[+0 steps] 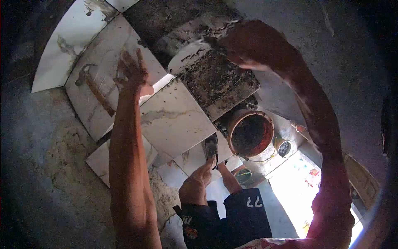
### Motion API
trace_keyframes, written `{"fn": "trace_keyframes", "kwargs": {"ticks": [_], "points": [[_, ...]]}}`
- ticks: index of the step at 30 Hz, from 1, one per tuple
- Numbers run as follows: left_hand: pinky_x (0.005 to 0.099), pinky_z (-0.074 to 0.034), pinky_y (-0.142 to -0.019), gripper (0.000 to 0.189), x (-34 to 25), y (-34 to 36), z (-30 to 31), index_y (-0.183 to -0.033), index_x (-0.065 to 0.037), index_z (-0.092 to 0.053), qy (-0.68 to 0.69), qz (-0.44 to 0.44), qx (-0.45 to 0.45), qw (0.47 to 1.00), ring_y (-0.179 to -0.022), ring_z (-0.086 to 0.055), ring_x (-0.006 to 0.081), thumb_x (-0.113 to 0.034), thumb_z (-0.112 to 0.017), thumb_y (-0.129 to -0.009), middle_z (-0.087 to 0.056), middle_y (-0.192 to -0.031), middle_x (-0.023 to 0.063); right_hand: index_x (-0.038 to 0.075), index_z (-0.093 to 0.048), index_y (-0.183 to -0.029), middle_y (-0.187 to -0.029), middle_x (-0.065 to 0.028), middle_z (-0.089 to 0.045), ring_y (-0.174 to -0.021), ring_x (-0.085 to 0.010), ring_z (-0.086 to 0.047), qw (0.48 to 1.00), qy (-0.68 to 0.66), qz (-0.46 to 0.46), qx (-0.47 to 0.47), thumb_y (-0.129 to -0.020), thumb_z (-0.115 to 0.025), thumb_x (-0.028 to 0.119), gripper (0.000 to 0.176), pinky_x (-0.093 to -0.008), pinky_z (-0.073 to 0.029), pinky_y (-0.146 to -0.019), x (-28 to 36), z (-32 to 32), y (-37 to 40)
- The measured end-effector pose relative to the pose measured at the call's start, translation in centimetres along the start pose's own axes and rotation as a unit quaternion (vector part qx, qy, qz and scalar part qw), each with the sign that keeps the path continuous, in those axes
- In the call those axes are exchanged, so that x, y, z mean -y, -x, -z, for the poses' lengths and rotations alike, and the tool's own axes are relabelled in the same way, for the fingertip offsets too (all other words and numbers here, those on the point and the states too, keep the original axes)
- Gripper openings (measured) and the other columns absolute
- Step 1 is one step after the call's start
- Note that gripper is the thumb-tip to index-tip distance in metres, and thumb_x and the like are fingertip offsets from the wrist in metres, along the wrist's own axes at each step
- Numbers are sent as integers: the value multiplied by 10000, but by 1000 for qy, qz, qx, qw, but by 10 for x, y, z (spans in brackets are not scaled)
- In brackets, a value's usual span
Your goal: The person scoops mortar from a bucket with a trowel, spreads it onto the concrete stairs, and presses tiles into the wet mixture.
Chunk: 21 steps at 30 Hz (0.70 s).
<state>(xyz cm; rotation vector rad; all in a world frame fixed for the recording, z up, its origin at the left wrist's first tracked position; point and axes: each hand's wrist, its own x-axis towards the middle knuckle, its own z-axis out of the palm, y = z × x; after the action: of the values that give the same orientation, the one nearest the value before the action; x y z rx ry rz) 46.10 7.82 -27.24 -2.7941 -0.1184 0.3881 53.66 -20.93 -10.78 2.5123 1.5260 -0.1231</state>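
Note:
My left hand is spread open over a marbled floor tile, its fingers apart and holding nothing. On that same tile lies a hammer with a wooden handle, left of my wrist. My right hand reaches out to the far side, fingers closed round a trowel whose pale blade is smeared by motion. Dark, crumbly mortar is spread under and beside the blade. Nearer to me, another marbled tile with specks of mortar borders the mortar patch.
A round bucket with dark contents stands right of the tiles. Beside it is a smaller container. My foot in a dark sandal rests by the tile's edge. More tiles lie at the upper left, near rough floor.

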Motion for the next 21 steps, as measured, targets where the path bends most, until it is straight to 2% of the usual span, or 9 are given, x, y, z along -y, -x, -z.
{"fn": "trace_keyframes", "kwargs": {"ticks": [4, 5, 8, 10, 11, 13, 18, 20, 21], "points": [[583, -32, -923, 1124, -30, 15, 7, -1313, -240, 129, -96, 153, -77, 981, -1235, 159, 355, -455, -694, -579, 219, -1344, 144, 57, -538, -818, -733, -106, -561, -658, -237, -585, 976, -59, -176, 111, -726, -539, 225, 191, -360, -481, -580, 20, -6, 39], [560, 16, -949, 1162, -32, 14, 9, -1312, -269, 135, -121, 191, -96, 969, -1241, 198, 321, -464, -722, -553, 254, -1344, 116, 57, -538, -818, -733, -106, -561, -658, -237, -585, 977, -56, -173, 109, -726, -539, 225, 191, -360, -481, -580, 21, -24, 40], [588, -30, -925, 1138, -21, 6, 7, -1310, -236, 139, -68, 126, -53, 988, -1235, 166, 358, -458, -699, -573, 218, -1343, 152, 54, -531, -833, -756, -111, -562, -669, -243, -585, 968, -67, -156, 184, -712, -548, 206, 195, -377, -481, -591, 32, -77, 41], [606, -61, -910, 1123, -11, 0, 12, -1309, -214, 142, -13, 72, 5, 997, -1231, 145, 382, -454, -683, -587, 194, -1342, 176, 55, -544, -816, -761, -116, -562, -683, -242, -588, 994, -65, -90, -25, -694, -564, 190, 183, -389, -481, -606, 37, -88, 31], [616, -77, -902, 1115, -7, 0, 14, -1309, -202, 143, 7, 58, 26, 998, -1229, 134, 395, -452, -675, -594, 182, -1341, 187, 55, -544, -816, -761, -116, -562, -683, -242, -588, 993, -68, -91, -26, -694, -564, 190, 183, -389, -481, -606, 37, -93, 25], [634, -108, -886, 1100, -2, -3, 14, -1308, -180, 146, 34, 42, 58, 997, -1225, 113, 419, -447, -660, -608, 158, -1340, 211, 61, -554, -804, -774, -118, -562, -704, -233, -590, 986, -54, -97, 128, -683, -579, 193, 181, -399, -479, -618, 38, -71, 1], [671, -170, -855, 1072, 0, -9, 3, -1306, -136, 151, 83, 31, 109, 990, -1218, 71, 469, -439, -629, -635, 110, -1338, 258, 68, -552, -797, -683, -95, -563, -659, -229, -594, 993, 1, -51, 107, -675, -589, 199, 183, -373, -486, -597, 20, -26, -25], [673, -152, -860, 1059, -3, 3, 18, -1296, -172, 182, 156, 45, 46, 986, -1224, 79, 454, -418, -623, -654, 101, -1346, 244, 72, -550, -805, -645, -84, -560, -636, -228, -594, 993, 9, -44, 111, -681, -587, 200, 182, -364, -489, -588, 14, -14, -24], [673, -152, -860, 1059, -3, 7, 33, -1296, -172, 182, 157, 43, 47, 986, -1224, 79, 454, -418, -623, -654, 101, -1346, 244, 73, -553, -809, -628, -82, -562, -619, -228, -594, 997, 7, -44, 70, -686, -582, 193, 174, -362, -489, -576, 12, -11, -17]]}}
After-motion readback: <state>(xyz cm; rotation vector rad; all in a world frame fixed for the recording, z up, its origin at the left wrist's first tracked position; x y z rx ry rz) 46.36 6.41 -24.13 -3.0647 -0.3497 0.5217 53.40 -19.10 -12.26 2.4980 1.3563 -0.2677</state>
